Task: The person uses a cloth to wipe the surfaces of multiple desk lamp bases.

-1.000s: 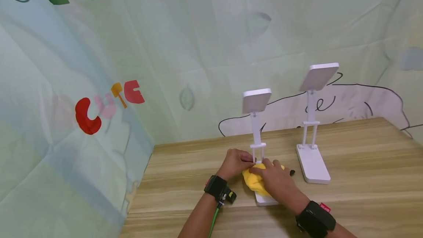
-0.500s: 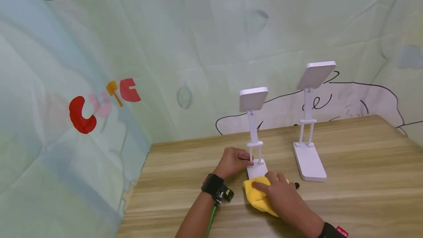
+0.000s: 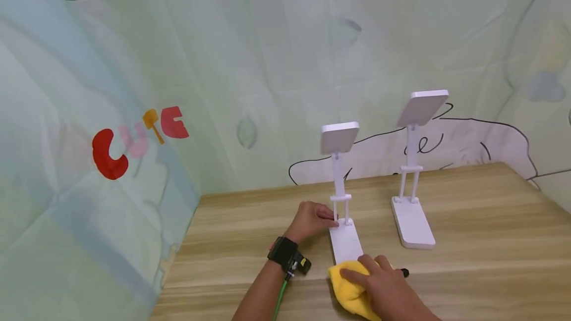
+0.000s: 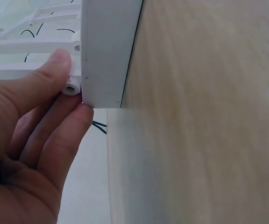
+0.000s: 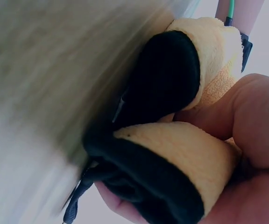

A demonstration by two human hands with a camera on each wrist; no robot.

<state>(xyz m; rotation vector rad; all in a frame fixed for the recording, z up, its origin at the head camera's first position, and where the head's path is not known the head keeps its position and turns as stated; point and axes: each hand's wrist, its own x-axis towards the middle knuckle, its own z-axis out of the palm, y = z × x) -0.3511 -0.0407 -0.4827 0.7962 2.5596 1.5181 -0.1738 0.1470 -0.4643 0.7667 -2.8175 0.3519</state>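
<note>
A white folding phone stand [image 3: 346, 242] stands upright on the table, its flat base toward me. My left hand [image 3: 309, 220] pinches the back corner of that base; in the left wrist view the thumb presses beside the hinge [image 4: 71, 87] and the fingers curl under it. My right hand [image 3: 389, 287] grips a bunched yellow cloth [image 3: 350, 287] at the front end of the base, overlapping its edge. In the right wrist view the cloth [image 5: 176, 144] is folded, with a black underside. A small black tip [image 3: 405, 272] sticks out on its right.
A second, taller white phone stand [image 3: 412, 224] stands to the right, farther back on the wood-grain table [image 3: 250, 241]. Behind and at the left hangs a printed fabric backdrop [image 3: 267, 63]. A green cable [image 3: 280, 298] runs along the left forearm.
My right hand has drawn the yellow cloth toward me along the base, from near the hinge to past the front end, uncovering the base. My left hand keeps its hold at the back corner.
</note>
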